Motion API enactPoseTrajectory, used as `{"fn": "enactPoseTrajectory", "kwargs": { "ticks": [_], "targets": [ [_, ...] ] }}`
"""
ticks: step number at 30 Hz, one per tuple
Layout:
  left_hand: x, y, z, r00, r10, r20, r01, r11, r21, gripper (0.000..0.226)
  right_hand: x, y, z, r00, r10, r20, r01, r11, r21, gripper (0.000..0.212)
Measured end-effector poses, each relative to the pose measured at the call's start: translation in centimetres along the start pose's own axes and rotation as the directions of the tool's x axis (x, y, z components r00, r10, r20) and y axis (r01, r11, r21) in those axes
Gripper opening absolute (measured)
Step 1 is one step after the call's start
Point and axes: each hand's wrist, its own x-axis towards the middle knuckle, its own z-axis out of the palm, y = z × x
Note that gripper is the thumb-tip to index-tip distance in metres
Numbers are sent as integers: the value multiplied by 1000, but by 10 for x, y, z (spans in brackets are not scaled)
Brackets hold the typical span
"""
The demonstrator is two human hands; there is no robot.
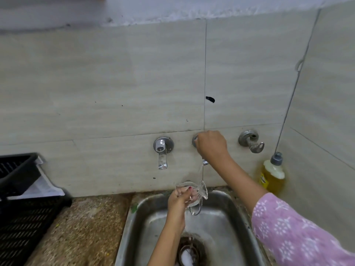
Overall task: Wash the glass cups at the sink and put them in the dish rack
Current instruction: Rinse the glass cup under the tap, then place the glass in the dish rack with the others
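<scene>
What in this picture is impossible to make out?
Head view:
- tap knob: mostly covered by the right hand gripping it.
- glass cup: partly behind the left hand; its cleanliness is unclear.
- dish rack: cut off by the left edge; interior mostly unseen.
- soap bottle: label too small to read.

No word, brand or number can be read anywhere. A small label is seen on the yellow soap bottle hung in the wall corner (yellow ground with dark marks), but it is too blurred to be made out. Faint grey lines are seen on the pale sheet beside the dish rack; nothing there is legible.
</scene>
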Motion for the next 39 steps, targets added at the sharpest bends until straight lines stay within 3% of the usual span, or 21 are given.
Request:
{"fn": "enactPoseTrajectory", "kwargs": {
  "ticks": [4,8,11,14,16,17,19,20,21,23,25,27,29,34,39],
  "targets": [
    [-5,-1,-9,993,103,-64,-85,969,233,8,8,-26,-1,984,125,127,-117,991,-69,31],
    [-13,1,-20,967,255,20,-234,851,469,22,15,-42,0,954,238,183,-220,969,-113,35],
    [-18,1,-29,947,315,64,-291,753,590,27,16,-42,8,961,227,155,-208,969,-131,35],
    [-25,-4,-37,950,308,51,-273,740,615,26,13,-38,4,969,193,157,-176,978,-115,29],
    [-31,-7,-41,967,256,8,-217,803,555,20,6,-25,1,963,192,192,-212,973,89,25],
    [-35,-8,-43,977,214,-24,-173,846,505,16,-3,-17,1,959,203,198,-250,933,259,36],
    [-41,-10,-44,991,102,-83,-72,951,301,8,-37,-5,14,970,194,150,-245,739,628,58],
    [-45,-11,-45,996,23,-88,-12,993,120,6,-59,-2,27,977,190,92,-194,631,751,64],
    [-50,-11,-44,994,-71,-78,64,994,-90,8,-82,-2,43,979,185,91,-178,537,824,72],
    [-61,-14,-43,969,-244,-38,206,883,-423,11,-128,-10,75,972,65,225,-233,377,897,92],
    [-75,-15,-40,938,-347,12,290,765,-575,11,-164,-24,101,947,-100,304,-273,244,931,96],
    [-88,-13,-32,921,-383,76,343,701,-625,14,-186,-34,117,960,-108,258,-245,116,962,90],
    [-98,-9,-26,909,-391,142,390,682,-618,16,-194,-40,120,975,-26,223,-222,44,974,82],
    [-102,1,-29,912,-367,184,406,736,-542,30,-186,-37,107,974,1,227,-227,12,974,76],
    [-102,1,-31,918,-326,225,396,784,-478,37,-182,-43,96,967,80,242,-234,-100,967,61]
  ]
}}
